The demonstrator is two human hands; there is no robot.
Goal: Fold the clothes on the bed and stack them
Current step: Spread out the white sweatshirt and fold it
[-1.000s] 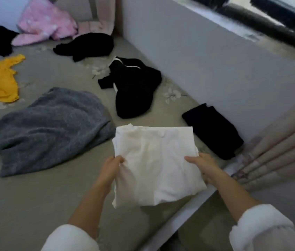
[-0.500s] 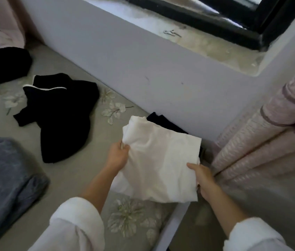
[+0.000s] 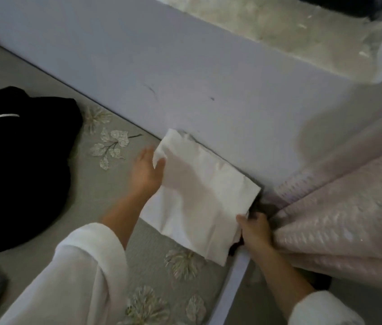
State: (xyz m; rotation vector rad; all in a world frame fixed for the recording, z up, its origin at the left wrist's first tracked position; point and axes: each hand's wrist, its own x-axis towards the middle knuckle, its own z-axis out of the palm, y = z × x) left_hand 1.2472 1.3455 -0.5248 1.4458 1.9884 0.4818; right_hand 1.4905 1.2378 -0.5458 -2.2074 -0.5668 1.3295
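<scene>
Bed (image 3: pixel 96 191) with grey floral sheet; wall (image 3: pixel 185 78) at 12, pink curtain (image 3: pixel 337 195) at 3. Loose black garment (image 3: pixel 21 160) at 9. Folded white garment (image 3: pixel 199 195) centre, against the wall, on a black piece (image 3: pixel 234 249). Left hand (image 3: pixel 146 174) at its 9 o'clock edge, grip unclear (blur). Right hand (image 3: pixel 255 231) pinches the 4 o'clock corner.

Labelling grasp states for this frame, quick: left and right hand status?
Left hand: at the white folded garment edge; motion blur, grip cannot be told.
Right hand: closed, holding the garment's lower corner.
</scene>
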